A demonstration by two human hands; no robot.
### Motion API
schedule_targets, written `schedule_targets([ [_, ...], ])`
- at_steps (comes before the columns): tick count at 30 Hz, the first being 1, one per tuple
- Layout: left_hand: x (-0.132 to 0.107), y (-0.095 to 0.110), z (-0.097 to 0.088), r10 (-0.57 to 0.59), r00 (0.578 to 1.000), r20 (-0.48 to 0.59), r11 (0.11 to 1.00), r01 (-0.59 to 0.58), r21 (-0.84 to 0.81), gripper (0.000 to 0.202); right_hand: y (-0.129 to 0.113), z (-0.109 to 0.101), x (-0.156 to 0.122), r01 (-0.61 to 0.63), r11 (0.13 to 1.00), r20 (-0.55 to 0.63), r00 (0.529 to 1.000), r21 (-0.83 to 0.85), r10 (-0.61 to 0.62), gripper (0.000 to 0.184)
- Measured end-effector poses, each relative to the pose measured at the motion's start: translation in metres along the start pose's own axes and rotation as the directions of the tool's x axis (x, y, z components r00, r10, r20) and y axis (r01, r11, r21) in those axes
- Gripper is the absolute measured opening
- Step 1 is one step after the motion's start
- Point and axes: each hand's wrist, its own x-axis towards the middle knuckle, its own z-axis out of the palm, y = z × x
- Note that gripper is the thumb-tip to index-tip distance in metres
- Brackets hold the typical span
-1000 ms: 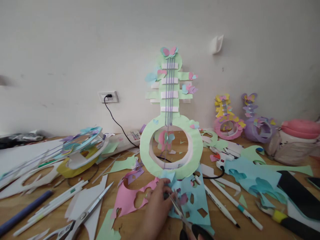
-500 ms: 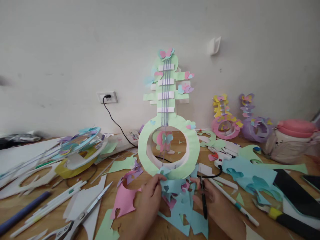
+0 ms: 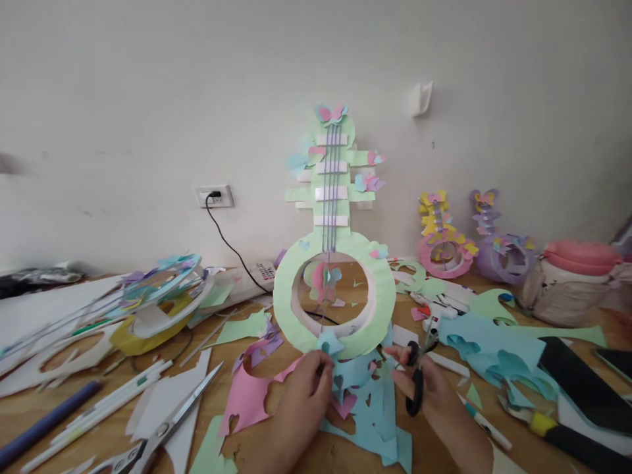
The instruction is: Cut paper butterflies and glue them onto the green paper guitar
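Black-handled metal scissors (image 3: 428,342) hang over the bench (image 3: 251,444), in front of the right part of a pale-green paper lute (image 3: 348,241); their long axis runs near to far, blades pointing far and slightly right. The lute stands upright, neck up. The right hand (image 3: 437,395) holds the scissors by the handles, thumb and forefinger spread leftward. The left hand (image 3: 307,387), back upward, pinches a small light-blue cut paper piece (image 3: 330,343) before the lute's lower rim. Half a second ago the blades leaned slightly left; one second ago they reached toward the left hand.
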Motion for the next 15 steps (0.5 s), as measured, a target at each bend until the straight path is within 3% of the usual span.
schedule_targets([
  [2, 0.001, -0.001, 0.001, 0.009, 1.000, -0.018, 1.000, -0.008, 0.022, 0.022, -0.005, -0.002, -0.003, -0.022, 0.999, 0.004, 1.000, 0.032, 0.022, 0.034],
  [7, 0.004, -0.001, 0.001, -0.060, 0.998, -0.004, 0.998, 0.060, 0.006, 0.020, -0.019, -0.003, -0.007, -0.067, 0.997, 0.180, 0.981, -0.037, 0.073, 0.031],
  [11, 0.004, -0.001, 0.003, -0.075, 0.997, 0.004, 0.995, 0.075, -0.065, 0.021, -0.033, 0.001, -0.012, -0.120, 0.990, 0.218, 0.967, -0.068, 0.133, 0.030],
  [15, 0.006, -0.002, 0.004, -0.074, 0.996, 0.043, 0.993, 0.078, -0.093, 0.021, -0.026, 0.002, -0.010, -0.158, 0.987, 0.182, 0.971, 0.011, 0.153, 0.042],
])
